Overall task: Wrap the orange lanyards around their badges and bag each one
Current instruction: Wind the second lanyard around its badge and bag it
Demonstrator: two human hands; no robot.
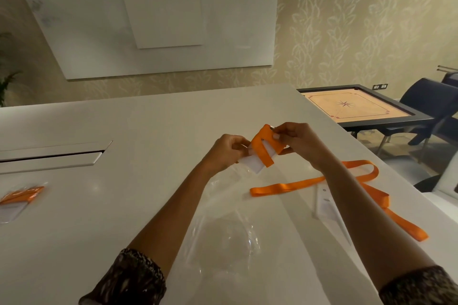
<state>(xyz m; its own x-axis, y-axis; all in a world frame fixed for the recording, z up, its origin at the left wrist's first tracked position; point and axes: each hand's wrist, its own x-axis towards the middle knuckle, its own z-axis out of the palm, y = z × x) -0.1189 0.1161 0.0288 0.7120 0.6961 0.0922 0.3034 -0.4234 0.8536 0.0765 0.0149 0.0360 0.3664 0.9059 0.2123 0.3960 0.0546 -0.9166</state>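
From the head view, a glossy white table (124, 129) fills the lower frame, with a long hatch lid (54, 156) set into its top at the left, slightly raised over a dark slot. Above the table's middle, the left hand (228, 150) curls its fingers round the edge of the held badge (257, 166), a white card tilted in the air. The right hand (297, 140) pinches the wrapped lanyard (264, 148), an orange ribbon that runs in a few turns over the card's upper half. On the table to the right, a loose lanyard (322, 181) trails in open loops, partly under the right forearm, and a second badge (326, 202) lies flat beside it. Clear bags (230, 238) lie crumpled on the surface between the forearms. A bagged set (17, 199), orange ribbon on a white card under plastic, sits at the far left edge. Behind the table, a glass whiteboard (148, 20) hangs on leaf-patterned wallpaper (347, 20). To the right stand a carrom board (357, 105) and dark blue chairs (426, 99); a plant (7, 79) shows at the left.
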